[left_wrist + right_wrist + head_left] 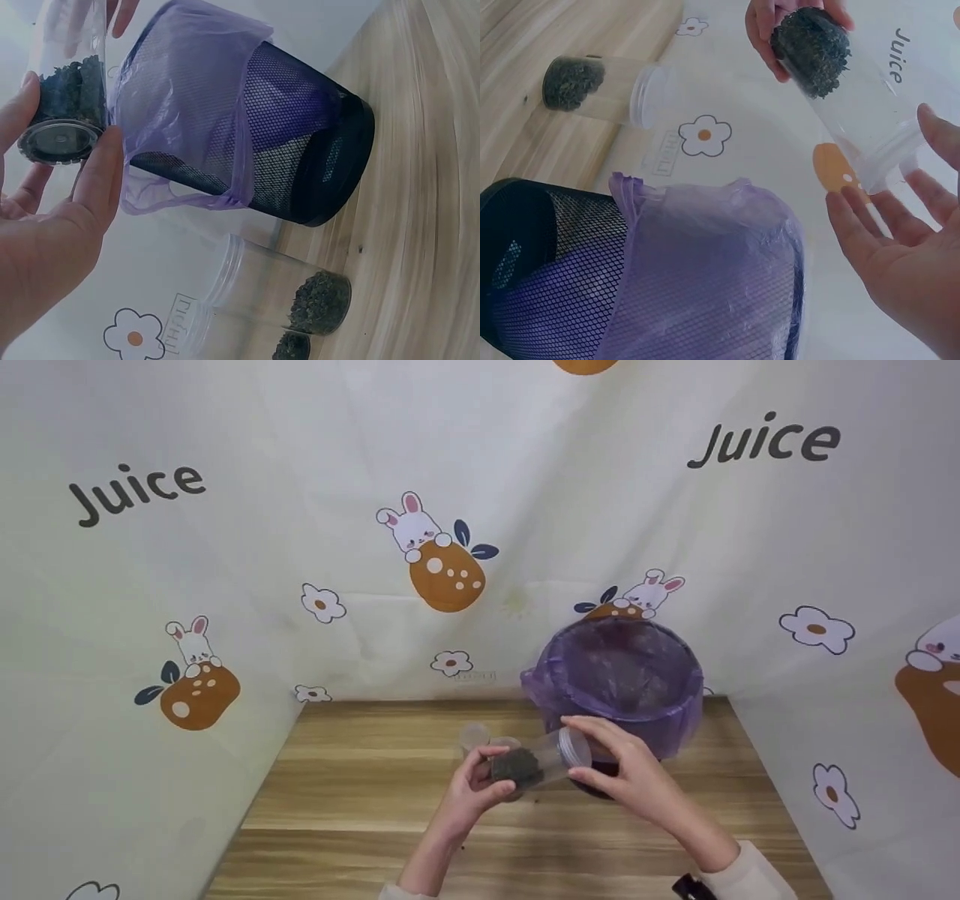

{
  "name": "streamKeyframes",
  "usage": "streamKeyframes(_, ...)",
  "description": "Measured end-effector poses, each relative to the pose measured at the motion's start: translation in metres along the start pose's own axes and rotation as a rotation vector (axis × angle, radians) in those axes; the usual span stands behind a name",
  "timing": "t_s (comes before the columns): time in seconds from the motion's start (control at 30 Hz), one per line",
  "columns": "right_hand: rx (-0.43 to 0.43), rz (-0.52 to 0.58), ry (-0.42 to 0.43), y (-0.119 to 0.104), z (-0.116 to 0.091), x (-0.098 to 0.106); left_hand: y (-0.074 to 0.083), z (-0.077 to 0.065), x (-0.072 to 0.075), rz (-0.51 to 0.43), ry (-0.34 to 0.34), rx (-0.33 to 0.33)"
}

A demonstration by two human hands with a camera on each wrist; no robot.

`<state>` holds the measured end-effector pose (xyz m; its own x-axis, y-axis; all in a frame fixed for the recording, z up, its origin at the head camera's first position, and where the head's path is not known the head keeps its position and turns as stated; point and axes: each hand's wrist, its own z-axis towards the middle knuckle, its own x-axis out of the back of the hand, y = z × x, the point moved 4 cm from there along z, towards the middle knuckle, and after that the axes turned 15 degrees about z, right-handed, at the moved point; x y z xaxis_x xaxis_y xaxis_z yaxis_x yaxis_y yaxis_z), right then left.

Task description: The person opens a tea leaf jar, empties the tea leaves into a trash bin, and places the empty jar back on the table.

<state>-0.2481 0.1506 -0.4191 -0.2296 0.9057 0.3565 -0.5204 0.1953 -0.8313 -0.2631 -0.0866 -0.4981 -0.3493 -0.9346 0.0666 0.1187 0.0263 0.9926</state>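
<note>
A clear plastic jar (551, 763) with dark dried leaves (516, 767) gathered at its base is held up over the table, tilted, between both hands. My left hand (466, 796) grips it round the base end, thumb on the near side. At the other end, my right hand (634, 772) has its thumb and fingers spread about the translucent screw lid (576, 747). In the right wrist view the lid end of the jar (862, 112) lies between thumb and fingertips. Behind the left hand stand two similar lidded jars, the nearer jar (259, 277) partly covering the other jar (217, 334).
A black mesh bin (285, 105) lined with a purple plastic bag (615, 709) stands at the back right, just behind my right hand. The wooden table (337, 810) has a few dark specks on it. Printed cloth (247, 547) hangs round the back and sides.
</note>
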Motion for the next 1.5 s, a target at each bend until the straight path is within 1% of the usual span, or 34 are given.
streamKeyframes(0.07, -0.028, 0.019, 0.004, 0.0006, 0.0005, -0.0003, 0.0001, -0.0001, 0.0003, 0.008, 0.006, -0.006)
streamKeyframes(0.17, -0.068, 0.043, 0.034, 0.0007, 0.0009, 0.0002, 0.0006, 0.0002, 0.0000, 0.020, 0.008, -0.017)
streamKeyframes(0.3, -0.123, 0.027, 0.069, 0.0015, 0.0002, 0.0007, -0.0011, 0.0000, -0.0004, 0.024, 0.003, -0.009)
streamKeyframes(0.43, -0.146, -0.006, 0.067, 0.0031, -0.0012, 0.0002, -0.0032, -0.0008, -0.0006, 0.034, -0.004, -0.002)
streamKeyframes(0.83, -0.117, -0.002, 0.072, 0.0047, -0.0034, -0.0004, -0.0047, -0.0020, -0.0014, 0.055, 0.003, -0.010)
streamKeyframes(1.03, -0.127, 0.022, 0.062, 0.0056, -0.0035, 0.0004, -0.0056, -0.0030, -0.0016, 0.046, -0.007, 0.004)
streamKeyframes(1.27, -0.062, 0.053, 0.027, 0.0043, -0.0040, 0.0014, -0.0071, -0.0037, -0.0014, 0.024, -0.016, 0.017)
streamKeyframes(1.5, -0.028, 0.061, 0.022, 0.0060, -0.0058, 0.0018, -0.0088, -0.0049, -0.0015, 0.021, -0.033, 0.023)
